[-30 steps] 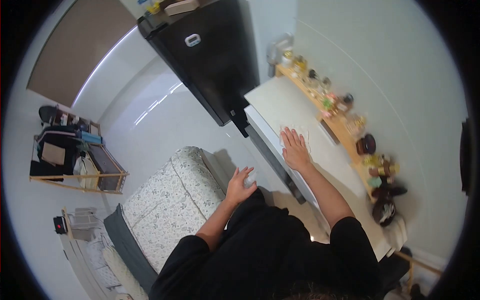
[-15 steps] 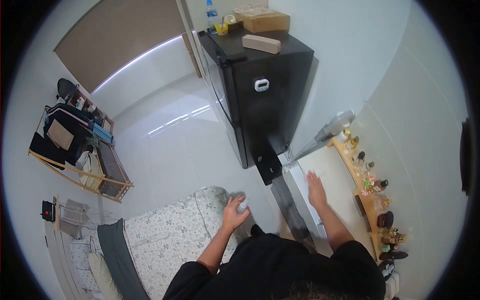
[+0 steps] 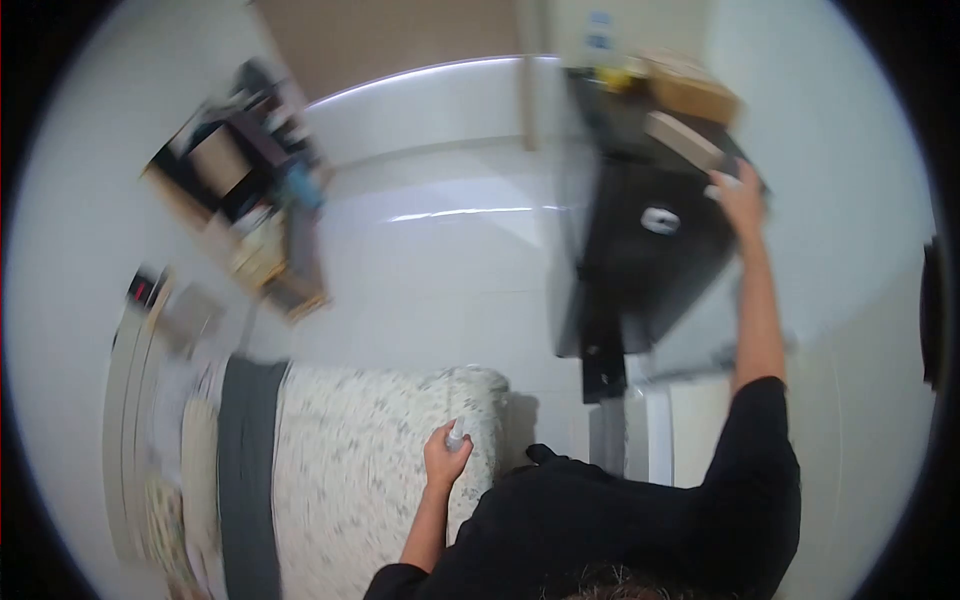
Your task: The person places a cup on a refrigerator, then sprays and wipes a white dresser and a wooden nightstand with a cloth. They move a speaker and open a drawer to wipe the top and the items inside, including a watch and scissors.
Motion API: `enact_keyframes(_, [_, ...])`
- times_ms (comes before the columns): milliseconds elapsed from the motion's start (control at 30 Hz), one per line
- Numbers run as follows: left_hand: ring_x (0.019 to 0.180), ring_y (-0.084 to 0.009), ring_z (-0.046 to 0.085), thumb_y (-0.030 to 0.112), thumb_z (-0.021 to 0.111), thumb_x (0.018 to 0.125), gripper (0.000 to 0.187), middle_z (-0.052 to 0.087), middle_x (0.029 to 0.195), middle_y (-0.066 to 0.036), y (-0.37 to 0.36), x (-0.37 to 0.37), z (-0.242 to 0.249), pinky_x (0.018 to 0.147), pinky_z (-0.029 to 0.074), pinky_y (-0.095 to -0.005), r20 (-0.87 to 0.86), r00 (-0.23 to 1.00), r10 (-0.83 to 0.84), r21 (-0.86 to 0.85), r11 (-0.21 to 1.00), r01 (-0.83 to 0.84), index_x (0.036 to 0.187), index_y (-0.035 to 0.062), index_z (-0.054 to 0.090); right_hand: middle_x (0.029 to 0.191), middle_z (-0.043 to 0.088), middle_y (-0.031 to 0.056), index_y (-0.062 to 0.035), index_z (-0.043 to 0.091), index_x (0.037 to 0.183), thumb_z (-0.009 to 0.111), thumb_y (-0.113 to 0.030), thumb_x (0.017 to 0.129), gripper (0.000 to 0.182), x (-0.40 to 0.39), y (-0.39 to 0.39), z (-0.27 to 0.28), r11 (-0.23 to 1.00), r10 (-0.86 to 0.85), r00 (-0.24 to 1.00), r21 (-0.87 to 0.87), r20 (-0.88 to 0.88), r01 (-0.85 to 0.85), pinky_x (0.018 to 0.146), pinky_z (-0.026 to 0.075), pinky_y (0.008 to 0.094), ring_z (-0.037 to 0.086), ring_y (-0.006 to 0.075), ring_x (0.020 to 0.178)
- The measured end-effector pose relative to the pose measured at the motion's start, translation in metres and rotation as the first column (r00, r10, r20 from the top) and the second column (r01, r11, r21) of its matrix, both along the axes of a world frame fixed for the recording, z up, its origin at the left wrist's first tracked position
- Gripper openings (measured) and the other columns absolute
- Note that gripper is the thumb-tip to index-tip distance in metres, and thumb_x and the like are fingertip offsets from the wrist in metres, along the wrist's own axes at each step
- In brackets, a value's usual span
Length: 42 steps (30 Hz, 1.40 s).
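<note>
My left hand point(image 3: 447, 460) is wrapped round a small whitish bottle point(image 3: 455, 435), held upright above the bed's near corner. My right arm stretches far forward, and my right hand point(image 3: 742, 205) is at the top corner of the black refrigerator point(image 3: 640, 270). Its fingers are smeared by motion, right by the end of a long beige box point(image 3: 684, 141) on the refrigerator top. A small white patch point(image 3: 727, 181) shows at the fingertips; I cannot tell whether it is held.
The bed point(image 3: 370, 430) with floral bedding lies on the left. A cardboard box point(image 3: 695, 95) and a water bottle point(image 3: 599, 38) stand on the refrigerator. A white-topped cabinet point(image 3: 700, 425) is below my right arm. A loaded wooden rack point(image 3: 250, 200) stands at the far left.
My right hand has left the white cabinet top, where it was flat and open, and reached forward to the refrigerator's top. My left hand still holds the bottle. The view has turned left.
</note>
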<state>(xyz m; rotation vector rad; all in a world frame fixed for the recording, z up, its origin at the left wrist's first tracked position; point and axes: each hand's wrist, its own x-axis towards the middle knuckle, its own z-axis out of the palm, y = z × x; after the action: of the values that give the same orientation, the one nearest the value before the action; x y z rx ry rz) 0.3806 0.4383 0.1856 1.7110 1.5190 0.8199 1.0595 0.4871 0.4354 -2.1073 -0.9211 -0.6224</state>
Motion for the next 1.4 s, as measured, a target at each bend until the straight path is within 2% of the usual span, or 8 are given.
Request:
enact_keyframes(233, [0.093,-0.0385,0.068,0.026,0.074,0.074,0.043,0.07,0.099,-0.021,-0.063,-0.049,0.01,0.084,0.054,-0.0431,-0.035,0.878,0.477,0.107,0.876,-0.471,0.109,0.0008,0.069,0.129,0.059,0.0227,-0.0006,0.045,0.143,0.059,-0.042,0.095,0.065,0.182,0.127,-0.04,0.708,0.489,0.671,-0.196,-0.558,-0.678,0.095,0.049,0.0414,0.061,0.0343,0.114])
enact_keyframes(400, [0.086,-0.0379,0.068,0.03,0.074,0.076,0.04,0.07,0.091,-0.021,-0.11,-0.05,0.006,0.076,0.054,-0.0417,-0.092,0.774,0.627,0.065,0.779,-0.623,0.104,0.0023,0.07,0.116,0.059,0.0211,0.0005,0.049,0.13,0.058,-0.043,0.096,0.056,0.08,0.152,-0.015,0.801,0.391,0.913,-0.447,-0.114,-0.399,0.084,0.046,0.0434,0.059,0.0347,0.1])
enact_keyframes(600, [0.078,-0.04,0.066,0.035,0.075,0.078,0.038,0.068,0.083,-0.021,-0.16,-0.066,0.006,0.07,0.052,-0.0437,-0.098,0.706,0.701,0.018,0.711,-0.703,0.094,0.0011,0.069,0.1,0.058,0.0191,0.0017,0.053,0.114,0.058,-0.044,0.097,0.049,-0.058,0.107,0.045,0.895,0.43,0.844,-0.032,0.32,-0.444,0.071,0.044,0.0457,0.057,0.0352,0.083])
enact_keyframes(867, [0.071,-0.0386,0.064,0.041,0.075,0.08,0.042,0.064,0.074,-0.02,-0.282,-0.085,0.016,0.066,0.051,-0.0428,-0.06,0.531,0.845,0.15,0.534,-0.832,0.09,0.0004,0.068,0.079,0.058,0.0164,0.0034,0.058,0.092,0.058,-0.046,0.098,0.049,-0.329,0.064,0.107,0.386,0.391,0.561,0.423,0.73,-0.82,0.054,0.04,0.0488,0.054,0.0359,0.061])
enact_keyframes(1000, [0.068,-0.0278,0.065,0.035,0.075,0.084,0.035,0.066,0.073,-0.014,-0.401,-0.09,0.011,0.066,0.052,-0.0381,0.028,0.294,0.955,0.03,0.293,-0.956,0.088,0.0006,0.067,0.116,0.052,0.0132,-0.0065,0.051,0.127,0.053,-0.03,0.098,0.038,-0.487,0.072,0.029,-0.13,0.989,-0.141,0.642,0.034,-0.755,0.071,0.047,0.0373,0.055,0.0287,0.084])
enact_keyframes(1133, [0.069,-0.0172,0.063,0.032,0.074,0.085,0.031,0.067,0.075,-0.006,-0.549,-0.101,-0.044,0.065,0.05,-0.0346,0.497,-0.229,0.837,-0.235,-0.124,-0.964,0.096,0.0034,0.068,0.123,0.053,0.0096,-0.0126,0.051,0.142,0.06,-0.029,0.095,0.05,-0.678,-0.003,-0.064,-0.131,0.541,-0.689,0.762,-0.481,-0.634,0.077,0.049,0.0304,0.056,0.0213,0.092])
enact_keyframes(1333, [0.069,-0.0116,0.06,0.02,0.07,0.087,0.018,0.064,0.079,-0.001,-0.739,-0.127,-0.023,0.066,0.048,-0.0286,0.449,-0.6,0.662,-0.361,-0.48,-0.799,0.096,0.0051,0.064,0.112,0.055,0.0081,0.0025,0.051,0.134,0.076,-0.051,0.081,0.08,-0.865,-0.178,-0.225,-0.124,0.081,-0.45,0.439,-0.889,-0.89,0.076,0.047,0.0374,0.055,0.0213,0.091])
enact_keyframes(1400, [0.069,-0.0111,0.059,0.018,0.069,0.087,0.017,0.063,0.078,-0.001,-0.779,-0.139,-0.022,0.066,0.048,-0.0277,0.42,-0.656,0.627,-0.333,-0.566,-0.754,0.096,0.0048,0.063,0.103,0.057,0.0104,0.005,0.057,0.124,0.08,-0.054,0.075,0.08,-0.893,-0.241,-0.268,-0.115,0.162,-0.033,0.014,-0.986,-0.993,0.075,0.046,0.0417,0.055,0.0238,0.088])
